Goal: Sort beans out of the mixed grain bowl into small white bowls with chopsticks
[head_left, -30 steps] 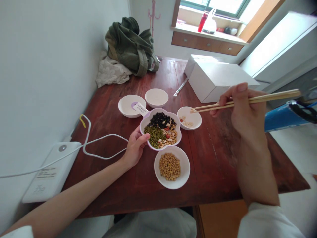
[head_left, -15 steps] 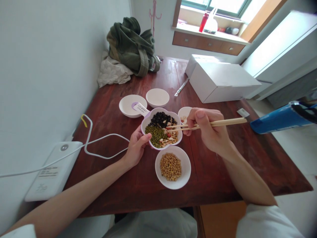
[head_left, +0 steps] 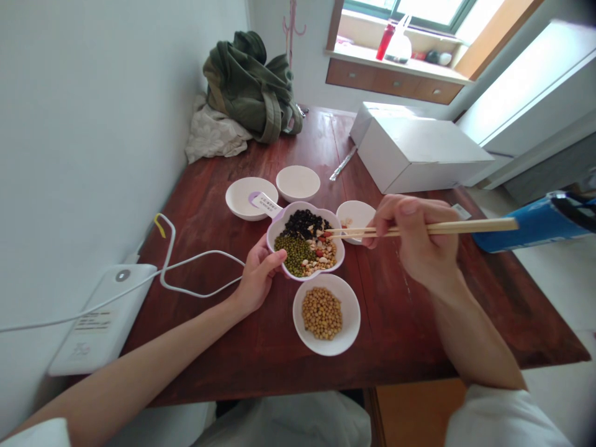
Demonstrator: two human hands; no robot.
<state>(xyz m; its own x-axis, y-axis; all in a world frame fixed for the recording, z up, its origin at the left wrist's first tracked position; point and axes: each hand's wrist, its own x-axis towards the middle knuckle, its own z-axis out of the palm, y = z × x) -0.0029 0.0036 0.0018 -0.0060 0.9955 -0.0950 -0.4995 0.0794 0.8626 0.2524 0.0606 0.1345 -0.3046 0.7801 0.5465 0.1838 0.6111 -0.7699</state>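
My left hand [head_left: 261,270] grips the near left rim of a white, purple-edged, handled bowl [head_left: 274,214], thumb over the edge. In it lie black beans [head_left: 305,223], green mung beans [head_left: 293,254] and a mix of peanuts and yellowish beans [head_left: 323,256]. My right hand [head_left: 414,239] is closed around a pair of chopsticks [head_left: 470,227]; their tips reach over the bowl's right side, by a reddish peanut. Whether the tips pinch it I cannot tell. Nearer me stands a white bowl [head_left: 350,332] of soybeans [head_left: 322,313]. Behind the chopsticks is a small white bowl [head_left: 358,214] with a few pale bits.
Two white bowls [head_left: 239,202] [head_left: 298,182] stand behind the handled one. Farther back are a green bag [head_left: 246,87], a white box [head_left: 419,149] and a silvery strip [head_left: 343,164]. A blue bottle [head_left: 531,223] is at right; a white cable [head_left: 200,256] curls at left.
My right hand and the chopsticks have moved to the right, drawing the tips toward the handled bowl's right rim. More of the small white bowl shows. My left hand keeps its hold.
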